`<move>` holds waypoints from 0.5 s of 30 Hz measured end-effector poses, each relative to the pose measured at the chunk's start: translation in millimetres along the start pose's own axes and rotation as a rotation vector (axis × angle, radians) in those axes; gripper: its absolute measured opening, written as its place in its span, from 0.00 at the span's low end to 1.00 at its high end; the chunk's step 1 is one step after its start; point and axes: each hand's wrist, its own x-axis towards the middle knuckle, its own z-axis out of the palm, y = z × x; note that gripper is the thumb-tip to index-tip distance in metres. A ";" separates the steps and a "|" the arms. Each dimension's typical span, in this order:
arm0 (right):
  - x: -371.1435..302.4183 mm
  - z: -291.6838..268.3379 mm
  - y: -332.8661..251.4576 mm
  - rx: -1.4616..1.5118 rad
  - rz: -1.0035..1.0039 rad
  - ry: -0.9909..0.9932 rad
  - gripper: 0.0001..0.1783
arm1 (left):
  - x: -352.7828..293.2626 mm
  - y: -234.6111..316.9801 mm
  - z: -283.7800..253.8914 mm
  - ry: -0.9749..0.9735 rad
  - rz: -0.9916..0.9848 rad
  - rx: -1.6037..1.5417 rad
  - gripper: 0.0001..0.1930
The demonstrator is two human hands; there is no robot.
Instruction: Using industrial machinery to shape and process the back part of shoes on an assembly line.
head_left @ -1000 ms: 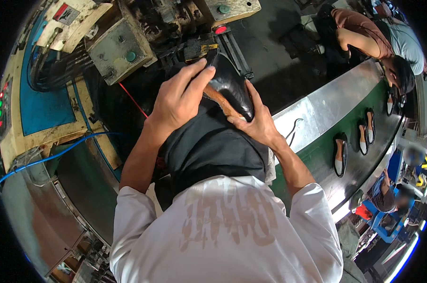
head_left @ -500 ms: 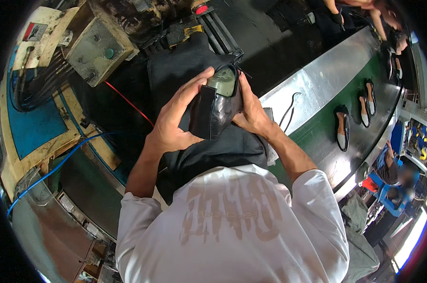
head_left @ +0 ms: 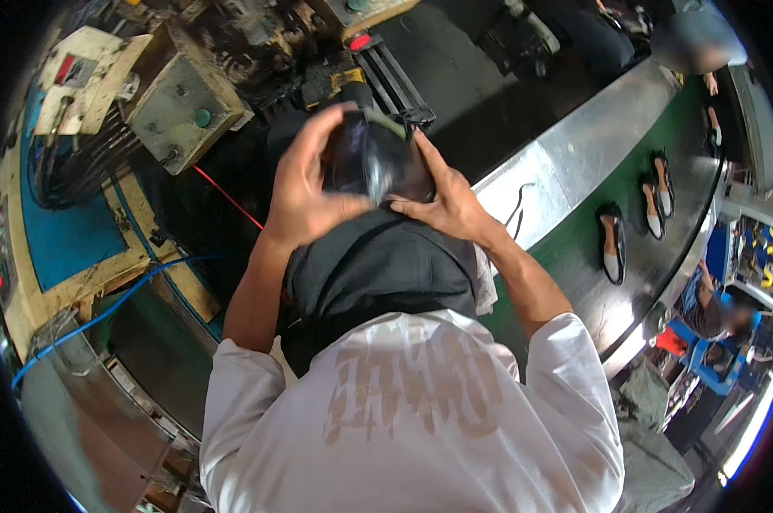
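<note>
A glossy black shoe upper (head_left: pixel 373 162) is between my hands, above my lap. A strip of a pale green last (head_left: pixel 388 122) shows at its far edge; the rest of the last is covered. My left hand (head_left: pixel 305 192) wraps the upper's left side, fingers up along it and thumb across the near end, slightly blurred. Gripping from the right is my right hand (head_left: pixel 446 192), its thumb at the near edge and its fingers on the far right side. Dark cloth (head_left: pixel 386 265) covers my legs beneath the upper.
Machinery with a metal control box (head_left: pixel 181 111) stands at left, beside a blue air hose (head_left: pixel 117 295). On the right a green conveyor belt (head_left: pixel 566 248) with a metal edge (head_left: pixel 566 154) carries several black shoes (head_left: pixel 611 244) and a thin hooked tool (head_left: pixel 518 209). Other people are farther off.
The upper has tipped, so the last's broad green face is now mostly hidden and the shiny black side faces me. Both hands have shifted slightly with it.
</note>
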 end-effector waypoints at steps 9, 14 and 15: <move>-19.7 31.1 -28.6 -0.772 -0.134 -0.014 0.50 | 29.6 -114.6 -31.5 0.393 -0.764 -0.216 0.38; -20.0 35.1 -11.7 -0.701 -0.156 0.011 0.43 | 30.7 -101.9 -25.2 0.424 -0.080 0.737 0.22; -17.7 33.7 -10.6 -0.697 -0.182 0.012 0.42 | 31.4 -102.9 -30.1 0.434 -0.081 0.739 0.22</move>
